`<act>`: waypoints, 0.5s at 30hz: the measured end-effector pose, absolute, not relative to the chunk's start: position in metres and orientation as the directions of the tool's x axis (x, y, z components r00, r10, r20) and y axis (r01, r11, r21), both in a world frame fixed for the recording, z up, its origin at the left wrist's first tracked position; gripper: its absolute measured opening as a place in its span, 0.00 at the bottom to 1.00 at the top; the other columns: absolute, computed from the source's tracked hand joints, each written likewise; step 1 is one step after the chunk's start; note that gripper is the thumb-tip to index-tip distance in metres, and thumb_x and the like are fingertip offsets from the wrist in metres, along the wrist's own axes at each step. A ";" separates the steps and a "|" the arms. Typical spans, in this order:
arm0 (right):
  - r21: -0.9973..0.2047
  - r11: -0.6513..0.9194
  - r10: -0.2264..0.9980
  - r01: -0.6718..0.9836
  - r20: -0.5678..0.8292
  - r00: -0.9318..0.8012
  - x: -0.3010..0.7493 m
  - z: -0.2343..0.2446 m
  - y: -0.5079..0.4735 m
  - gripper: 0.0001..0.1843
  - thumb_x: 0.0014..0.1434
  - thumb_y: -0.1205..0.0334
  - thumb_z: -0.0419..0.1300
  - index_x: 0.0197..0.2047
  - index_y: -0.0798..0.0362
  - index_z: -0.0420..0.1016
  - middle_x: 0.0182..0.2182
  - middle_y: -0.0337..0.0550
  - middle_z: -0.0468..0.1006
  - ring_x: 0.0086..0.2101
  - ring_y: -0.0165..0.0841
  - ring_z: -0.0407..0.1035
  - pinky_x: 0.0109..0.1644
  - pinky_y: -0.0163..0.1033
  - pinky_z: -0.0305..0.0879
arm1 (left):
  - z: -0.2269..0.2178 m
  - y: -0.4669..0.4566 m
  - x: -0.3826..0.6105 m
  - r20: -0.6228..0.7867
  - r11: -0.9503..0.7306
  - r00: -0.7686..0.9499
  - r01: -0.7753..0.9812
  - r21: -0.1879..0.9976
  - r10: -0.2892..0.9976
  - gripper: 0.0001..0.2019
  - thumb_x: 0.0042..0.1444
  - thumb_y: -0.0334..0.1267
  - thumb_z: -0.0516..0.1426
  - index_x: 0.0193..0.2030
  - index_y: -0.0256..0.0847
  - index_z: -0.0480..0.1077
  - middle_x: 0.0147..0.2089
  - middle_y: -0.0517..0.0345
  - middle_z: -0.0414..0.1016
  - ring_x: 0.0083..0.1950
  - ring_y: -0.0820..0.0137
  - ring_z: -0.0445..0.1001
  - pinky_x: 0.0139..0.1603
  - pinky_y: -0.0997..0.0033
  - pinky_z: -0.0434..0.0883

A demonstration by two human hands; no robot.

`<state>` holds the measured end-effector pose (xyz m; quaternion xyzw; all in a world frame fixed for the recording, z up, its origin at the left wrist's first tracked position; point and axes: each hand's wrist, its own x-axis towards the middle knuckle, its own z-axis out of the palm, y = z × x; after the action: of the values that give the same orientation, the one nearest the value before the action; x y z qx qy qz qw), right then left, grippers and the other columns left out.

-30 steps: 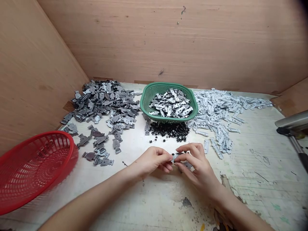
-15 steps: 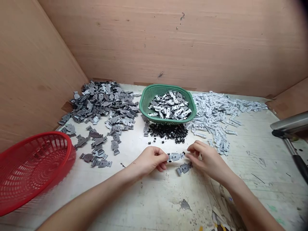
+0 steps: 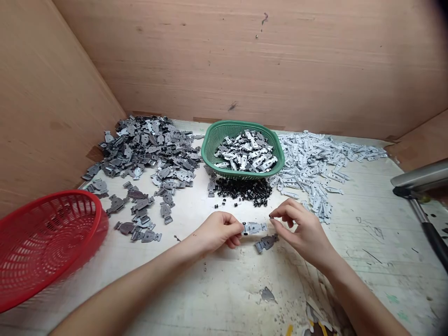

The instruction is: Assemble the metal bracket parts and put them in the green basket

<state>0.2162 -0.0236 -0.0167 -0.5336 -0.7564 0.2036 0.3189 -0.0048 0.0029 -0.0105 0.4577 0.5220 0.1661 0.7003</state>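
My left hand [image 3: 220,230] is closed, pinching the left end of a small light-grey metal strip [image 3: 255,227] held just above the table. My right hand [image 3: 300,229] is to the strip's right, thumb and forefinger pinched on a tiny black part [image 3: 271,216] near the strip's right end. A dark grey metal plate [image 3: 266,242] lies on the table just below the strip, by my right hand's fingers. A heap of small black parts [image 3: 245,190] sits a little beyond both hands.
A green basket [image 3: 211,140] of assembled pieces stands at the back centre. Dark grey plates [image 3: 147,149] are piled at the left, light strips [image 3: 315,163] at the right. A red basket [image 3: 45,242] lies at the left edge. A metal tool arm [image 3: 423,186] juts in from the right. Wooden walls enclose the bench.
My hands have parted. The right hand let go of the strip and moved right, now pinching a tiny black part; the dark grey plate now lies on the table.
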 end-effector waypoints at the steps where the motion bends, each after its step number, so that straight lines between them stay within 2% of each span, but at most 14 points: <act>1: -0.677 0.354 0.935 0.645 0.265 -0.235 0.215 -0.014 -0.025 0.03 0.58 0.66 0.55 0.34 0.51 0.69 0.30 0.42 0.69 0.29 0.31 0.63 0.30 0.36 0.60 | -0.010 0.003 -0.005 -0.580 0.526 0.401 0.246 0.814 0.709 0.07 0.46 0.36 0.57 0.23 0.36 0.67 0.18 0.61 0.70 0.21 0.76 0.68 0.25 0.77 0.66; 6: -0.775 0.345 0.923 0.529 0.178 -0.342 0.210 -0.010 -0.028 0.05 0.61 0.64 0.54 0.33 0.51 0.69 0.30 0.41 0.69 0.29 0.30 0.64 0.30 0.36 0.61 | -0.009 0.003 -0.005 -0.573 0.524 0.402 0.236 0.818 0.714 0.07 0.46 0.36 0.57 0.23 0.36 0.67 0.18 0.61 0.70 0.21 0.77 0.67 0.25 0.77 0.66; 15: -0.772 0.364 0.896 0.522 0.138 -0.421 0.211 -0.009 -0.029 0.07 0.62 0.65 0.51 0.34 0.52 0.69 0.30 0.42 0.69 0.30 0.31 0.65 0.32 0.36 0.62 | -0.011 0.002 -0.005 -0.551 0.516 0.431 0.207 0.831 0.715 0.07 0.47 0.37 0.57 0.24 0.36 0.67 0.20 0.61 0.70 0.21 0.77 0.68 0.25 0.77 0.66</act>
<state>0.2108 -0.0288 -0.0089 -0.4572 -0.7756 0.3302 0.2836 -0.0047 0.0021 -0.0115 0.4586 0.5025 0.1786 0.7108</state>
